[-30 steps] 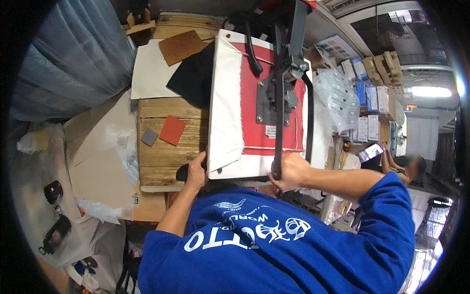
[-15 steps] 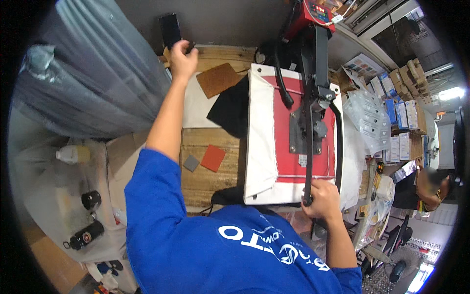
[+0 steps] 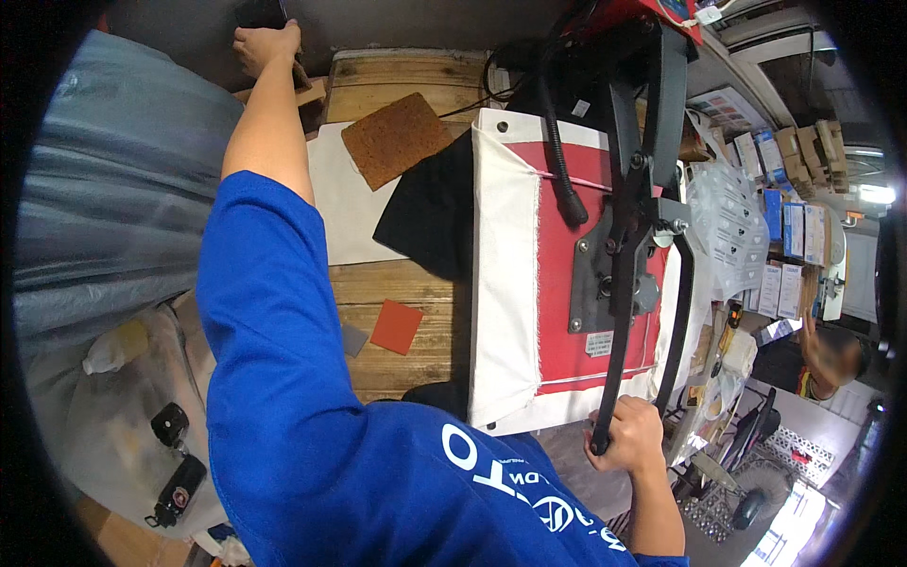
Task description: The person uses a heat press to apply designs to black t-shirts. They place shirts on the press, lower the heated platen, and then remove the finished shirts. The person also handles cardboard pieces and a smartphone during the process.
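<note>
At the upper left my left hand reaches out with curled fingers on a dark rectangular object, possibly a phone. My right hand grips the black lever handle of a heat press, whose top is red with white fabric along its edge. Left of the press lie a brown cork-like board, black fabric, a white sheet, a red-orange square and a grey square, partly behind my sleeve.
A grey drape hangs at left above plastic-covered items and black objects. The wooden table runs under the press. Boxes and plastic packaging stand right. Another person works at far right. A fan is lower right.
My left hand has left the press's lower left corner and moved up to the dark object at the back. The lever and my right hand have come nearer my body.
</note>
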Tool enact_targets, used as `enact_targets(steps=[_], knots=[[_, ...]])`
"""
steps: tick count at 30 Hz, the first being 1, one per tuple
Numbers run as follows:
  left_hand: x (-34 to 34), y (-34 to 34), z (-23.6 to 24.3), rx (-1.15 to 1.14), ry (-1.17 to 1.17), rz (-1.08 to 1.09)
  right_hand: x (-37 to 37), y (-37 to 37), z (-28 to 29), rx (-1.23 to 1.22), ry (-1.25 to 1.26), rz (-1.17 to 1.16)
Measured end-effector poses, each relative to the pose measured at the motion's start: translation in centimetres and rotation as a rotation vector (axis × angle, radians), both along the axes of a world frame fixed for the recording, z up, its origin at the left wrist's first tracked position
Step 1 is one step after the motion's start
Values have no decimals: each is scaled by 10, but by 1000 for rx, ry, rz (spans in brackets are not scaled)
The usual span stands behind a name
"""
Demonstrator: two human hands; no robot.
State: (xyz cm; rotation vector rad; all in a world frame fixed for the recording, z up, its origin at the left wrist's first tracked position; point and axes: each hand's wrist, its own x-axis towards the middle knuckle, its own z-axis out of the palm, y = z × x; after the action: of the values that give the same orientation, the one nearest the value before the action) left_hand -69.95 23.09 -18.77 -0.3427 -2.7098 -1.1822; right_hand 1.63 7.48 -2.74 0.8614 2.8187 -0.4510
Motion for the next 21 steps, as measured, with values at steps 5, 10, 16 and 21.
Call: enact_targets(steps=[5, 10, 16, 21], knots=[[11, -1, 3, -107, 77, 55, -2, 1, -1, -23, -5, 12], [17, 0, 3, -111, 123, 107, -5, 2, 3, -42, -18, 5], [27, -10, -21, 75, 274, -25, -4, -2, 1, -4, 10, -2], [38, -31, -36, -5, 498, -140, -3, -3, 0, 14, 29, 11]])
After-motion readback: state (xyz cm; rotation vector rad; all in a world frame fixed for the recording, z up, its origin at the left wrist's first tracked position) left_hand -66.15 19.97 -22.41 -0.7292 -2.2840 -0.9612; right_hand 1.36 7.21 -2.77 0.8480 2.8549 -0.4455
